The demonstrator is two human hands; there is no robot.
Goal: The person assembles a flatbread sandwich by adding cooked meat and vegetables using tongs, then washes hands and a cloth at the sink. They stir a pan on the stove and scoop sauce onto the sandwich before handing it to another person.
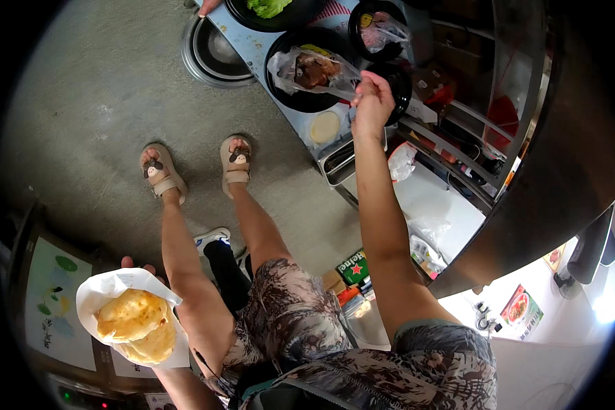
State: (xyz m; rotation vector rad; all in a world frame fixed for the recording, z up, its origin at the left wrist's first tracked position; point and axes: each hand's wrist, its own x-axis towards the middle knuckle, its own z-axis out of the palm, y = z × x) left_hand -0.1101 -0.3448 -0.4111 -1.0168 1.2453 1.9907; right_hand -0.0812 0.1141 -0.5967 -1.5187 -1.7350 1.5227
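My left hand (127, 262), low at the left, is closed around a white paper bag (92, 301). Two golden-brown flatbreads (133, 316) show in its mouth, and most of that hand is hidden behind the paper. Stretched over the counter, my right hand (374, 106) pinches the gathered edge of a clear plastic bag (345, 83). This bag lines a large black bowl (283, 96), and brown cooked meat (313, 70) lies in it. Beside the bowl, nearer me, a pale round of dough (325, 127) rests on the counter.
Another black bowl (370, 48) with a plastic bag and a black dish with lettuce (268, 7) stand farther along the counter (297, 123). A metal tray (337, 162) sits at its corner. Metal basins (215, 51) are on the floor. Another person's hand (209, 6) touches the counter's far edge.
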